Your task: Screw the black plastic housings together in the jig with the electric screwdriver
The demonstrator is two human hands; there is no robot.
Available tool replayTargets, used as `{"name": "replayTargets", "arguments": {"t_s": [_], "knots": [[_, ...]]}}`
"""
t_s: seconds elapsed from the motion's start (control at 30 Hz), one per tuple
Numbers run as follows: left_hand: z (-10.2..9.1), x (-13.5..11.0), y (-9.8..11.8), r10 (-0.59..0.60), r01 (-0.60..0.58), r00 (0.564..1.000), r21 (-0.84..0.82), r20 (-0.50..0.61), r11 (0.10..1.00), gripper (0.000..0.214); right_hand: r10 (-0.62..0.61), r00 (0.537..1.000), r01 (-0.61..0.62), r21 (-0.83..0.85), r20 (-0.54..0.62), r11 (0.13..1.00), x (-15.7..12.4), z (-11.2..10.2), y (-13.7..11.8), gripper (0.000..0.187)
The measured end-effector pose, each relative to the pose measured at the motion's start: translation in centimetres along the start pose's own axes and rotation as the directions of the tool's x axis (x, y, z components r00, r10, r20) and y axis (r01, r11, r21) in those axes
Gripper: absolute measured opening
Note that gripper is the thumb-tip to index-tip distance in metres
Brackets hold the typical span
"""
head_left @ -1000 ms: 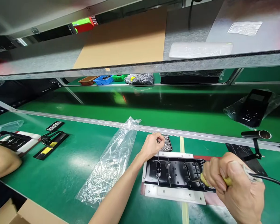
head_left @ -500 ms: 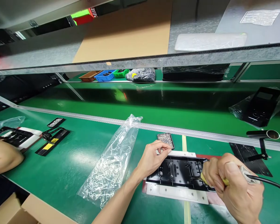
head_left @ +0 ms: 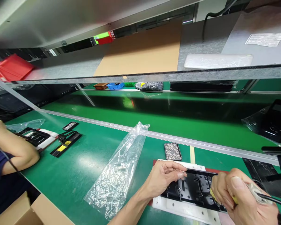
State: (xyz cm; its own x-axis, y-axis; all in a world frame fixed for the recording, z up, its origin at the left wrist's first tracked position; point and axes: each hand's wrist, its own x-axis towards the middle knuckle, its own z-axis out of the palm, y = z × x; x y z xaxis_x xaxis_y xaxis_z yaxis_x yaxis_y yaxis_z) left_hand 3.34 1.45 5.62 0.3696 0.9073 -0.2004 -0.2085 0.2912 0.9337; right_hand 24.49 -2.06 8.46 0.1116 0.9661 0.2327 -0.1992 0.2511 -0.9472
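Note:
A long black plastic housing (head_left: 192, 187), ribbed inside, lies in a white fixture (head_left: 178, 206) in front of me. Above its far left part is my left hand (head_left: 165, 175), thumb and fingertips pinched together; whatever they hold is too small to make out. My right hand (head_left: 239, 193) is wrapped around a corded electric screwdriver (head_left: 253, 190) with a yellow front part, low over the housing's right end. The hand hides much of the tool, and its tip is hard to see. Just beyond the left hand sits a small black tray (head_left: 173, 152) of tiny metal screws.
A clear plastic bag (head_left: 117, 168) lies to the left. Farther left are a black bracket part (head_left: 66, 142) and a co-worker's arm (head_left: 21, 153). A black stand with a tube (head_left: 275, 151) stands at right. A metal shelf (head_left: 140, 76) crosses above; a cardboard box (head_left: 46, 211) is at lower left.
My left hand has moved from the screw tray's near edge to over the housing, fingertips still pinched. My right hand stays at the housing's right end. The camera view has tilted upward and left.

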Motion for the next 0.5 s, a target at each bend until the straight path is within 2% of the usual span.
{"name": "replayTargets", "arguments": {"t_s": [0.17,0.33,0.43,0.5], "knots": [[0.0,0.0,-0.2,0.002,-0.001,1.000,0.054,-0.015,0.999,0.044,0.005,1.000,-0.005,0.013,-0.013,1.000,0.0,0.6,-0.3,0.051],[0.5,0.5,-0.6,0.044,-0.036,0.998,0.206,-0.035,0.978,0.036,-0.012,1.000,0.012,0.010,-0.014,1.000,0.2,0.9,-0.7,0.051],[1.0,1.3,-0.8,0.093,-0.069,0.995,0.377,-0.045,0.924,0.025,-0.020,1.000,0.020,0.014,-0.016,1.000,0.3,1.1,-0.9,0.051],[1.5,2.0,-1.0,0.149,-0.118,0.989,0.520,-0.019,0.846,0.019,-0.029,0.999,0.030,0.011,-0.019,0.999,0.3,1.2,-1.0,0.050]]}}
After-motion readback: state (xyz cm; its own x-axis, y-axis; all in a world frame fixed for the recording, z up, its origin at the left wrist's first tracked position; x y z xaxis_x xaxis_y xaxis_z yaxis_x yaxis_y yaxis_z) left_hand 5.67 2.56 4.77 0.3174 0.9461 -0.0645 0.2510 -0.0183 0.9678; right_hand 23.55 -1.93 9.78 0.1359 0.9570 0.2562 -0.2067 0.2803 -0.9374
